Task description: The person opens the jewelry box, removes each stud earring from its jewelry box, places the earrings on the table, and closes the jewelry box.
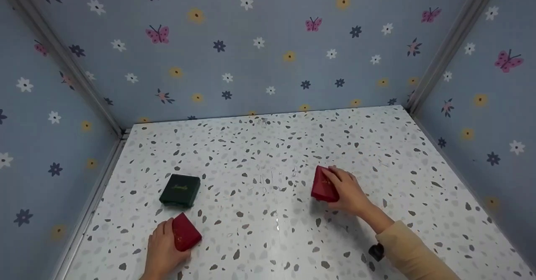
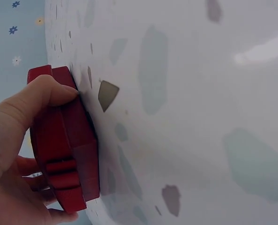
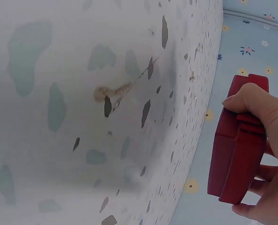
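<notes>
A small red gift box point(image 1: 186, 232) with a ribbon bow on its side sits in my left hand point(image 1: 162, 246), thumb on one side and fingers on the other. In the left wrist view that red box point(image 2: 66, 154) lies against or very close to the tabletop. My right hand point(image 1: 351, 192) grips a second red gift box point(image 1: 323, 184). The right wrist view shows this red box point(image 3: 235, 154) held above the table, with a gap beneath it. Just beyond the left hand stands a dark green box point(image 1: 180, 190) with gold lettering on its lid.
The white speckled table point(image 1: 259, 158) is enclosed by blue flowered panels point(image 1: 268, 62) at the back and both sides. Metal rails point(image 1: 454, 41) run along the corners. A small black object point(image 1: 376, 252) shows beside the right sleeve point(image 1: 412, 250).
</notes>
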The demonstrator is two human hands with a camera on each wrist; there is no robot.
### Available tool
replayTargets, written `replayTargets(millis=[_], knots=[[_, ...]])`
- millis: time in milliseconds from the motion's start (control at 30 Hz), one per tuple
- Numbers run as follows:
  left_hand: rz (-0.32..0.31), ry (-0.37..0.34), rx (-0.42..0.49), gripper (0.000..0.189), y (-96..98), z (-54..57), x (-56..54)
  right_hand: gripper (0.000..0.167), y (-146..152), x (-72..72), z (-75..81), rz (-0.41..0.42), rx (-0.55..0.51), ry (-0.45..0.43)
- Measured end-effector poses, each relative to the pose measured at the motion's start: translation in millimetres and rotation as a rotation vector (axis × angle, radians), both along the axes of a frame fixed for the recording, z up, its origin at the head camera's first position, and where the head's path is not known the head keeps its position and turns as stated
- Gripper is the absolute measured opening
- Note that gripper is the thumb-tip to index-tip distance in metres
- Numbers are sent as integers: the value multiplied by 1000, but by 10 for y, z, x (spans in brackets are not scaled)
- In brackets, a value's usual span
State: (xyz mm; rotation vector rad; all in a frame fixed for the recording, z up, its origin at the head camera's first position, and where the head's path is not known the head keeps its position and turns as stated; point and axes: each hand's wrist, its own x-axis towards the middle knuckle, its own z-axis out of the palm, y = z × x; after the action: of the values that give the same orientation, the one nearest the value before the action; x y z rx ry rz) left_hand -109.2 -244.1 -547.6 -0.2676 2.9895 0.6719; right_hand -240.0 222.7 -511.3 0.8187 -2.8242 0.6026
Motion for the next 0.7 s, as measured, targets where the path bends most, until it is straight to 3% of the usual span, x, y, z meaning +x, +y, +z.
replayTargets(millis=[433,700], knots=[[17,-77,-6,98,-14,1,-39,95,-203,190,-22,85,-8,-5],[15,-85,-6,98,-6,15,-42,94,-363,310,-65,136,29,-13]])
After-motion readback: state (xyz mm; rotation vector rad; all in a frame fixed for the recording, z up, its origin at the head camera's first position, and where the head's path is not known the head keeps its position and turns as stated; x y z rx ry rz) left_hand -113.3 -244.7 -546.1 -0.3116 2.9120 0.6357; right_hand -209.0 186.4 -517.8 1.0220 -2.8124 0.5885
